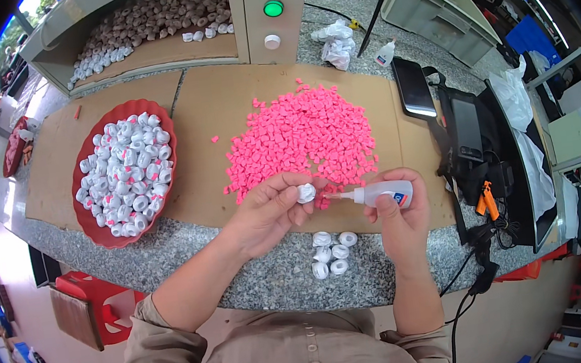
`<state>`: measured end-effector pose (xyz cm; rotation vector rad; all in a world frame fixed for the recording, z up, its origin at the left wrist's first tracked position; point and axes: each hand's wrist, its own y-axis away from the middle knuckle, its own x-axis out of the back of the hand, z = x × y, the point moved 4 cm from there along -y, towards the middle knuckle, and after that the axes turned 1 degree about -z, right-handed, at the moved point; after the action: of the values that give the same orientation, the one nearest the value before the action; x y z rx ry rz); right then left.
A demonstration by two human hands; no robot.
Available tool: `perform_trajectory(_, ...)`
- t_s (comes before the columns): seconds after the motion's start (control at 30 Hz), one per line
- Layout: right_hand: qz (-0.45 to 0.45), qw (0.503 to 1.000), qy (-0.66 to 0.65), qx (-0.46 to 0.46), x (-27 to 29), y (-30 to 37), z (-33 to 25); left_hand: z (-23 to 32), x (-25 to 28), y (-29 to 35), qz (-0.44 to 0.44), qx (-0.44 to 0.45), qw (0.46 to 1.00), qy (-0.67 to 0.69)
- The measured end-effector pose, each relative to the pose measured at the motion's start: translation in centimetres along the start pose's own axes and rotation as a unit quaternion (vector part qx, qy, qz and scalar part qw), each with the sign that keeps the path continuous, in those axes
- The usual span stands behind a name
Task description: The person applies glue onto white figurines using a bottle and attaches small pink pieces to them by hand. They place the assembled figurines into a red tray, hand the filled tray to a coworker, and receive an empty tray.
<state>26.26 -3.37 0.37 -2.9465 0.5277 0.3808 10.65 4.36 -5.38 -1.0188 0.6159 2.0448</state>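
My left hand (266, 216) pinches a small white ring-like piece (306, 193) between thumb and fingers. My right hand (406, 222) is wrapped round a small clear glue bottle (385, 193), held sideways with its narrow nozzle toward the white piece. A small gap seems to lie between nozzle and piece. Just beyond both hands spreads a heap of tiny pink pieces (299, 134) on brown cardboard (192, 135). Several more white pieces (321, 239) lie grouped on the speckled stone tabletop (266, 277), nearer to me.
To the left, a red scalloped dish (106, 235) is full of white pieces, some showing pink. A shelf box (240, 26) behind contains many brownish pieces. At right lie a phone (414, 87), a black bag (467, 125), another small bottle (385, 54) and a grey crate (432, 7).
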Motion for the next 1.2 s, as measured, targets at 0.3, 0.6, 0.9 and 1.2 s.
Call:
perform_trajectory(0.3, -0.014, 0.966, 0.2, 0.162, 0.2, 0.2, 0.5, -1.2, 0.9, -0.3, 0.016, 0.033, 0.999, -0.02)
perform_trajectory(0.6, -0.026, 0.964, 0.215, 0.156, -0.1, 0.3, 0.4, -1.2, 0.8, -0.2, 0.03, 0.034, 0.999, -0.023)
perform_trajectory(0.9, -0.018, 0.964, 0.212, 0.161, -0.1, 0.3, 0.4, -1.3, 0.9, -0.2, 0.043, 0.035, 0.998, -0.034)
perform_trajectory(1.2, -0.035, 0.95, 0.243, 0.192, -0.2, 0.4, 0.3, -1.2, 0.9, -0.2, 0.032, 0.032, 0.999, -0.021)
